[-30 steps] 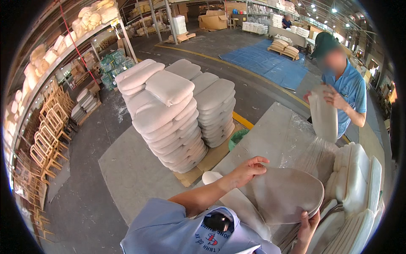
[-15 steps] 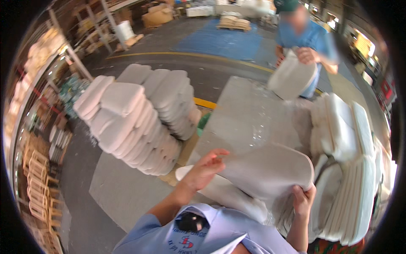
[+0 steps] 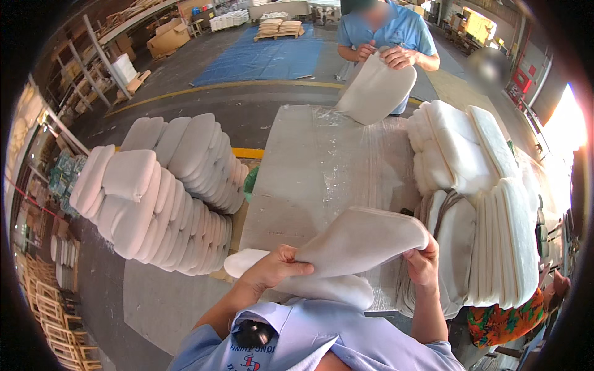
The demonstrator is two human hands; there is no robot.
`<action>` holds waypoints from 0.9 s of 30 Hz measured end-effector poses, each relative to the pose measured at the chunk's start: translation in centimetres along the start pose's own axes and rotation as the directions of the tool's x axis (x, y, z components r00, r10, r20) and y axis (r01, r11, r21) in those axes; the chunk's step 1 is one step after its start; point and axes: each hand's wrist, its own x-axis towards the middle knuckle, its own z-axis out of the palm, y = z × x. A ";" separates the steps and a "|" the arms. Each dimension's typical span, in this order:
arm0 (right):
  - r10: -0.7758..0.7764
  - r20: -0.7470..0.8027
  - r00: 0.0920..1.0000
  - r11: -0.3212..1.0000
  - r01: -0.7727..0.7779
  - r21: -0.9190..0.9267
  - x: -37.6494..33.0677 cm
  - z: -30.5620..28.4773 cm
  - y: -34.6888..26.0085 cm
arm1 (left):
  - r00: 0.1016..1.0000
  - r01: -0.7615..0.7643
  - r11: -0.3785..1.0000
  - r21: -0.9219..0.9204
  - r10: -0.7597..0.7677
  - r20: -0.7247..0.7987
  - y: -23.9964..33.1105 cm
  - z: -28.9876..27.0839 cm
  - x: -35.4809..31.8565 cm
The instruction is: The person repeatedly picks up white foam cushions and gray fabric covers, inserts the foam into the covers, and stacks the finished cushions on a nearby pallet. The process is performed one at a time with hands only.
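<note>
Between my two hands a pale grey seat cushion is held above the near edge of the table, tilted with its right end higher. My left hand grips its left end, thumb on the near face. On the right end, my right hand pinches the edge. Under it another pale cushion lies on the table close to my body. Across the table a person in a blue shirt holds a similar cushion with both hands.
The plastic-covered table stretches ahead. Tall stacks of finished-looking cushions stand at left. White padding pieces and upright pale layers are piled at right. Wooden chair frames line the far left; a blue sheet covers floor behind.
My left hand, formerly open near the cushion's left end, has closed on it. My right hand still grips the other end. The whole view has shifted, with the co-worker now further left.
</note>
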 end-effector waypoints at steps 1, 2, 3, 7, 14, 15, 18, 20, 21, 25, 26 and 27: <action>-0.016 0.018 1.000 1.000 0.017 -0.007 0.2 0.1 0.2 | 0.998 -0.014 0.999 0.030 0.015 -0.053 0.3 0.1 0.3; -0.032 0.038 0.999 0.999 0.033 -0.013 0.4 0.2 0.3 | 0.994 -0.027 0.998 0.061 0.033 -0.106 0.6 0.2 0.5; -0.018 -0.019 1.000 1.000 0.018 0.012 0.2 0.1 0.1 | 0.986 -0.039 0.995 0.092 0.053 -0.158 0.9 0.3 0.7; -0.162 0.017 0.987 0.975 0.163 -0.151 0.1 -1.3 -0.3 | 0.806 -0.315 0.706 0.634 0.552 -0.214 4.6 1.8 1.6; -0.182 -0.033 0.983 0.932 0.162 -0.323 0.4 0.1 1.4 | 0.994 0.030 0.986 0.167 -0.048 0.102 1.3 1.9 1.4; -0.144 -0.056 0.988 0.945 0.121 -0.304 0.3 0.0 1.5 | 0.990 0.052 0.997 0.063 -0.060 0.130 1.1 2.0 1.4; -0.138 -0.007 0.990 0.978 0.135 -0.156 -0.4 -1.0 2.3 | 0.976 0.119 0.937 -0.328 -0.050 0.210 1.5 3.7 1.5; -0.155 0.056 0.986 0.988 0.156 -0.010 0.2 0.5 2.4 | 0.978 0.125 0.859 -0.496 -0.021 0.209 1.6 4.8 1.7; -0.167 0.087 0.982 0.985 0.161 0.065 0.4 1.2 2.4 | 0.979 0.115 0.839 -0.531 -0.004 0.204 1.4 5.3 2.5; -0.103 0.051 0.993 0.995 0.102 0.014 0.3 -0.4 3.0 | 0.953 0.123 0.793 -0.597 0.073 0.293 1.1 5.3 5.2; -0.100 0.028 0.995 0.995 0.100 0.013 0.2 -0.7 3.1 | 0.948 0.131 0.815 -0.564 0.063 0.312 1.1 5.1 5.6; -0.098 0.006 0.995 0.995 0.098 0.013 0.1 -1.1 3.3 | 0.942 0.137 0.837 -0.530 0.054 0.330 1.1 4.6 5.8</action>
